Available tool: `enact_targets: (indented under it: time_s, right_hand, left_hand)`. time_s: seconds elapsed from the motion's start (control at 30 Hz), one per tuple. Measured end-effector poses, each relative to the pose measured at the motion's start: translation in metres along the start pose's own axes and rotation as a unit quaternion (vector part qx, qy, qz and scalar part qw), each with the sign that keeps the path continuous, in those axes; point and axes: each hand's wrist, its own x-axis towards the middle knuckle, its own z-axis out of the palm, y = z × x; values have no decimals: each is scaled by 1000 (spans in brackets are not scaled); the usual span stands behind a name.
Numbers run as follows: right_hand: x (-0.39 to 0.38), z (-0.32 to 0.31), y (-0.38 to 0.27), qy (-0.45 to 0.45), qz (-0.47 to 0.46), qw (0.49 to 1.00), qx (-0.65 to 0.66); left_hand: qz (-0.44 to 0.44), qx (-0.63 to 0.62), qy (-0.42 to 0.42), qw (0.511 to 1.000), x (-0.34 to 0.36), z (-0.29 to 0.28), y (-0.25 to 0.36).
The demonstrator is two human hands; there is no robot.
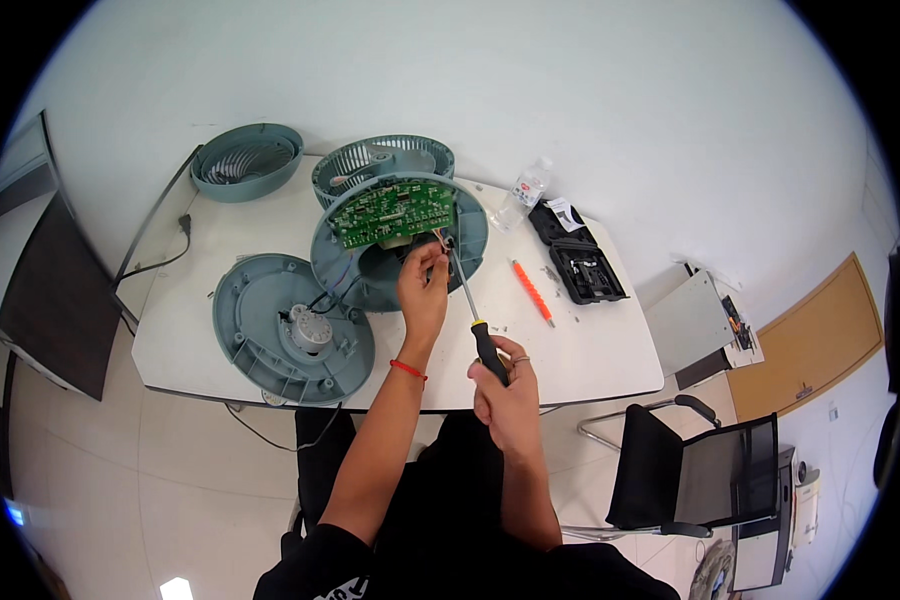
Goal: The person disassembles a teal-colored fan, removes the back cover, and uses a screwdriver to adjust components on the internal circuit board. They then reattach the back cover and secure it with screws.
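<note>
The main risk looks to be a slip: if the tip of the screwdriver (486, 350) jumps loose under an off-axis push, it could gouge the green board (395, 213), nick the wires (441, 238) by the board's lower right corner, or jab the left hand (425, 280), which sits right beside the shaft. The board lies over the grey shell (473, 222), which overlaps the fan cage (436, 155) at the back of the table (590, 350); should the shell rock there, the tip could lose its seat. Thin leads (348, 272) by the shell's lower left edge might be strained if it shifts. Small loose bits (500, 328) on the table could be knocked off by a sleeve or wrist. The right hand (507, 390) is closed around the screwdriver's handle, its shaft slanting up to the shell. The left hand's thumb and fingers are drawn together near the tip; whether they pinch anything, I cannot tell.
</note>
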Motion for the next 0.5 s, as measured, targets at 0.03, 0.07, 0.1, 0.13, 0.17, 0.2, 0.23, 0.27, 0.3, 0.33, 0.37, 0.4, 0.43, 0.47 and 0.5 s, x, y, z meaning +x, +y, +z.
enact_targets:
  time_s: [0.03,0.07,0.1,0.13,0.17,0.2,0.23,0.27,0.3,0.33,0.37,0.4,0.43,0.47,0.5]
  right_hand:
    - [4,-6,-2,-39,78,979,187]
    - [8,-15,-4,-75,153,915,366]
    - [10,-21,-5,-107,222,812,530]
    - [8,-21,-5,-70,173,889,417]
    - [5,-15,-9,-31,119,947,296]
    - [3,-10,-10,10,62,984,168]
    - [1,-5,-5,69,-32,995,-64]
    - [3,-7,1,68,-73,984,-148]
    - [9,-12,9,67,-112,964,-232]
    - [11,-14,13,65,-150,936,-313]
    - [5,-2,1,41,-81,975,-204]
    - [7,-6,1,-39,17,999,16]
    - [11,-16,2,-118,114,958,236]
    - [14,-24,5,-185,204,854,440]
    - [22,-25,7,-241,230,776,536]
  left_hand:
    - [10,3,3,1000,1,1,-1]
    - [19,6,4,1000,0,2,-2]
    - [16,0,3,1000,0,1,-2]
    - [12,-6,2,1000,0,0,-2]
    - [9,-13,0,1000,1,-1,-3]
    - [6,-3,-1,1000,2,-2,-5]
    - [4,7,-2,1000,2,-2,-6]
    - [-1,18,-3,1000,1,-1,-7]
    - [0,12,-2,1000,0,-1,-7]
    - [1,6,0,1000,0,0,-7]
    - [6,-1,3,1000,1,-2,-8]
    - [22,16,1,1000,3,-2,-9]
    - [39,33,0,999,5,-3,-10]
    - [51,51,-3,997,2,-3,-10]
    - [55,48,-4,997,1,-1,-11]
